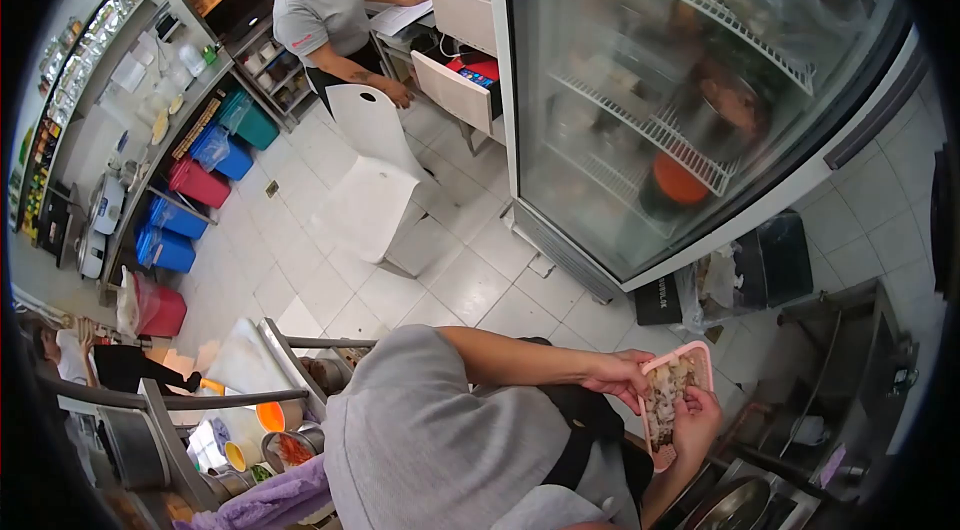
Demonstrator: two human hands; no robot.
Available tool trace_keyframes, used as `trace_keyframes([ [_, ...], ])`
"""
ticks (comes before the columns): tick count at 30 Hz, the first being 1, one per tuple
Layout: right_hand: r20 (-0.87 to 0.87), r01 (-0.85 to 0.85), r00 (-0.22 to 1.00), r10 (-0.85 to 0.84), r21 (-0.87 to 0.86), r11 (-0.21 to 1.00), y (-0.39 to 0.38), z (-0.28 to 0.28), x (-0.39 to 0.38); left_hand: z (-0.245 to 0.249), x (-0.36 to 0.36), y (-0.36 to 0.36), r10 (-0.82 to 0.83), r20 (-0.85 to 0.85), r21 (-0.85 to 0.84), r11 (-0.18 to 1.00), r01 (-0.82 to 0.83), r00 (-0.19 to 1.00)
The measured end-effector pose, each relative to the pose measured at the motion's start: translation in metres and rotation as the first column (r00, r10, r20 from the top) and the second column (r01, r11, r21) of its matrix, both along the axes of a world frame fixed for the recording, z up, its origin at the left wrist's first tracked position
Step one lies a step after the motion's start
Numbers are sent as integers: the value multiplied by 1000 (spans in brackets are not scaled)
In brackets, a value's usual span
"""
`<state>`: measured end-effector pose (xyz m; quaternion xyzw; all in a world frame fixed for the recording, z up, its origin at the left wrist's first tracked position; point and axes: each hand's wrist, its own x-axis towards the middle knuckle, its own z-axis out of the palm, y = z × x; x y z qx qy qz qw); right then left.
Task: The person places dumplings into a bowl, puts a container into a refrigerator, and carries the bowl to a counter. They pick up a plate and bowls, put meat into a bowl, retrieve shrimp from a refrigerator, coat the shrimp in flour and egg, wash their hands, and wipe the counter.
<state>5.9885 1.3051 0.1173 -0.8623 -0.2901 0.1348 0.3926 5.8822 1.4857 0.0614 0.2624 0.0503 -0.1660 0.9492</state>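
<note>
A shallow pink plastic basket [704, 360] is held tilted in front of my body, over the floor. My left hand [622, 376] grips it at its near upper edge, fingers closed round the rim. In the basket lies a heap of pale, whitish-brown food pieces [668, 392], moist and irregular in shape. My right hand [696, 422] reaches over the lower side of the basket, its fingers bent and pressed together among the pieces. The right fingertips are partly hidden in the food.
A glass-door refrigerator [640, 120] stands ahead to the left. Below it is a black crate [775, 260]. A metal rack [840, 360] and a pan [735, 508] lie near my right. White chairs [365, 200] and a co-worker [325, 15] at a desk are farther off.
</note>
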Motion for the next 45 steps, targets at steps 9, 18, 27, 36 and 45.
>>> trace_keyframes([
  [9, 8, 50, 999, -50, -32, 998, 0, 0, -10, -7, 2, 2, -74, -27, -15, 997, 74, 997],
  [18, 64, 131, 990, -125, -100, 986, 6, -1, -9, -21, 14, 4, -82, -23, -92, 993, 80, 996],
  [27, 66, 117, 992, -111, -109, 987, 27, -12, -2, -31, 20, 31, -155, -30, -108, 983, 151, 987],
  [36, 60, 113, 992, -108, -94, 989, 39, -17, 3, -23, 17, 45, -139, -37, -112, 985, 135, 990],
  [45, 81, 102, 992, -99, -30, 994, 42, -15, 3, -22, 16, 44, -115, -26, -104, 988, 111, 993],
])
